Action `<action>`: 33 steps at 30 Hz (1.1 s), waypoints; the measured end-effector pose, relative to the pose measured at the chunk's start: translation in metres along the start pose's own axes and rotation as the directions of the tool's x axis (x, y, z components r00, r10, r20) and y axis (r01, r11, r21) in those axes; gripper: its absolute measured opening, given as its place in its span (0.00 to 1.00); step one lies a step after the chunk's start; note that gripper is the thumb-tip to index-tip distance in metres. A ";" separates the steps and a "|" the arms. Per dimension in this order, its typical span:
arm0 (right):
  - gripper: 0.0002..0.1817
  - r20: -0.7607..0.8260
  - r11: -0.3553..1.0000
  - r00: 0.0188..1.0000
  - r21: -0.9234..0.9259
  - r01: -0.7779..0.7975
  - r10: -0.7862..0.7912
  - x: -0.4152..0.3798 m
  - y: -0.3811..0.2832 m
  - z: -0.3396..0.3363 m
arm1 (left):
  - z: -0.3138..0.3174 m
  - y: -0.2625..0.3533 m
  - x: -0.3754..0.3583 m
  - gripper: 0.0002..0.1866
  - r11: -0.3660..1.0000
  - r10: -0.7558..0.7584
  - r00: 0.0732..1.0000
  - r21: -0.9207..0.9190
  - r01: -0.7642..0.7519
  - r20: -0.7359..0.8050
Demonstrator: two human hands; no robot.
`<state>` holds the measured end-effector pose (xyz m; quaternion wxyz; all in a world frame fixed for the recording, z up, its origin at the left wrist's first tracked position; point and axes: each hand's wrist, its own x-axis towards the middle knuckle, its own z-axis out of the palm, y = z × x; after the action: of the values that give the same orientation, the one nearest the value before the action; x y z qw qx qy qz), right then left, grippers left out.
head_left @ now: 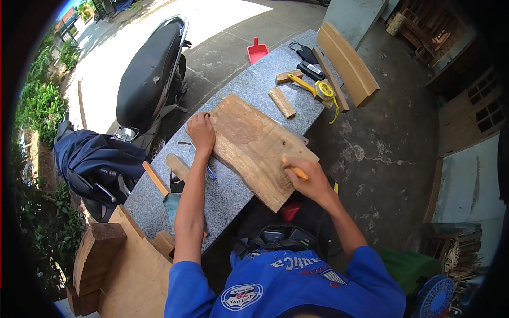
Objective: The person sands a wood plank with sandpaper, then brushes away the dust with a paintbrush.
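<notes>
A thick wooden board (249, 143) with one rough, bark-like edge lies on the speckled granite table (225, 206), its near end jutting past the table's edge. My left hand (201, 132) grips the board's far left edge with its fingers curled. Over the near right part of the board, my right hand (309, 180) is closed around a slim orange tool (300, 173); its kind is hidden by my fingers. Beside my left forearm lie a blue pen (211, 172) and a saw-like tool with an orange strip (155, 178).
Wood offcuts (282, 103), a yellow tape measure (323, 90), a black case (310, 71) and long planks (347, 63) lie at the table's far right. A motorbike (151, 74) stands beyond the left side. Wooden blocks (98, 254) are at lower left, a red dustpan (257, 52) behind.
</notes>
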<state>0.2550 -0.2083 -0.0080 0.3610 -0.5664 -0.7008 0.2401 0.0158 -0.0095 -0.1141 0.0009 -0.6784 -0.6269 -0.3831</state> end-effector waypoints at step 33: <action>0.17 -0.115 0.962 0.992 0.270 -0.028 0.061 0.047 -0.026 -0.013 | -0.100 0.137 0.022 0.21 0.743 0.620 0.052 -0.608 0.281 0.783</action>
<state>0.2446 -0.1701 0.0307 0.4709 -0.5416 -0.6257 0.3057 0.0790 -0.0683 0.0337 -0.5986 -0.7788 -0.1874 0.0026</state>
